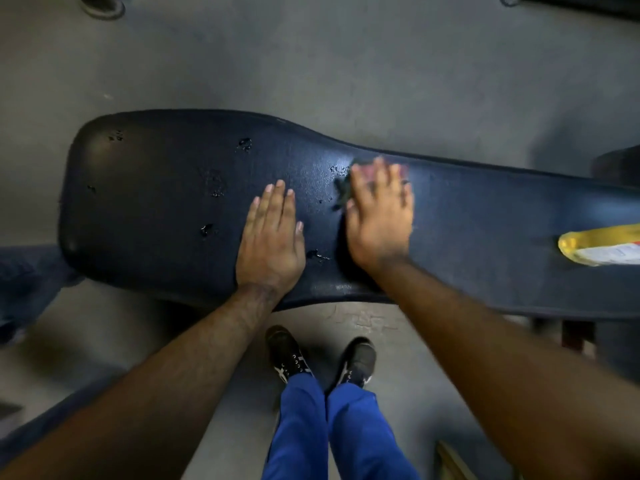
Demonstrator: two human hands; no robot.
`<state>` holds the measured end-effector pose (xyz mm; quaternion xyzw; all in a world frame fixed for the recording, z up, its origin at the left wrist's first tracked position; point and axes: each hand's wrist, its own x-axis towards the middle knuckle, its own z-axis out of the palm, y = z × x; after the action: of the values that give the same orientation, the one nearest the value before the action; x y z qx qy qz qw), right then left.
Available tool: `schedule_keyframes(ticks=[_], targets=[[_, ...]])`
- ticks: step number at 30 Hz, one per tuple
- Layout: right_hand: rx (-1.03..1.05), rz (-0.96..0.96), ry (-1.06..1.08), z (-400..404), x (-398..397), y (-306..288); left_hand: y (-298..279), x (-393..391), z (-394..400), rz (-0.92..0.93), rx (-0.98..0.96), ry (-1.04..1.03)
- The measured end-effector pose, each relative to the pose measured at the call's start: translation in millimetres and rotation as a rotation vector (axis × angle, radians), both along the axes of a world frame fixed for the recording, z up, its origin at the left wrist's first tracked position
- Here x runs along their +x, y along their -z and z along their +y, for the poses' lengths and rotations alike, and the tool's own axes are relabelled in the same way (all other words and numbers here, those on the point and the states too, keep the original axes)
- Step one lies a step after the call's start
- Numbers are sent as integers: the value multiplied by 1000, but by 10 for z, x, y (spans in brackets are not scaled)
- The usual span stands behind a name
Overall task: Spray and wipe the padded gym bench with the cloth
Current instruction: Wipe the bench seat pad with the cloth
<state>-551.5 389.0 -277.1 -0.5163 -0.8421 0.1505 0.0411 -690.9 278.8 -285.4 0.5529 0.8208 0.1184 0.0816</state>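
A dark padded gym bench [149, 202] runs left to right across the view, with wet droplets and small tears scattered on its surface. My left hand [272, 237] lies flat on the pad, fingers together, holding nothing. My right hand [379, 213] is blurred and presses flat on a dark cloth [343, 190], of which only a ragged edge and a pinkish bit show past the fingers. A yellow spray bottle [602, 247] lies on its side on the bench at the far right edge.
Grey floor [311, 64] surrounds the bench. My feet in dark shoes [287, 355] and blue trousers stand close to the bench's near edge. Dark equipment sits at the right edge [620, 164] and a blue padded object at the left [27, 282].
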Motion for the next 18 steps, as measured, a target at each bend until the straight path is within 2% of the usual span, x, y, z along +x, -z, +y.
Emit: schedule_keyframes(ticks=[3, 4, 5, 7, 8, 9, 12, 13, 14, 17, 18], targets=[[-34, 21, -590, -194, 126, -38, -15, -9, 17, -3, 9, 7], [16, 28, -664, 23, 210, -7, -1, -16, 19, -4, 15, 10], [42, 17, -601, 266, 211, 17, 17, -12, 13, 0, 23, 11], [-9, 17, -151, 568, -8, 38, 49, -11, 20, 14, 35, 2], [-43, 15, 1, 532, -174, 54, 52, -13, 22, 15, 31, 4], [-48, 14, -34, 394, -300, 23, 39, -7, 12, 9, 26, 5], [-12, 76, -633, 235, -226, -1, -15, -6, 21, 6, 18, -4], [11, 80, -734, 411, -150, 22, -9, -8, 23, 5, 15, -4], [38, 69, -691, 578, -162, 49, 5, -3, 20, 5, 22, -9], [-49, 42, -156, 530, -463, 21, 27, -4, 11, 15, 30, -11], [-58, 38, -166, 335, -525, -5, 16, -1, 6, 6, 32, -13]])
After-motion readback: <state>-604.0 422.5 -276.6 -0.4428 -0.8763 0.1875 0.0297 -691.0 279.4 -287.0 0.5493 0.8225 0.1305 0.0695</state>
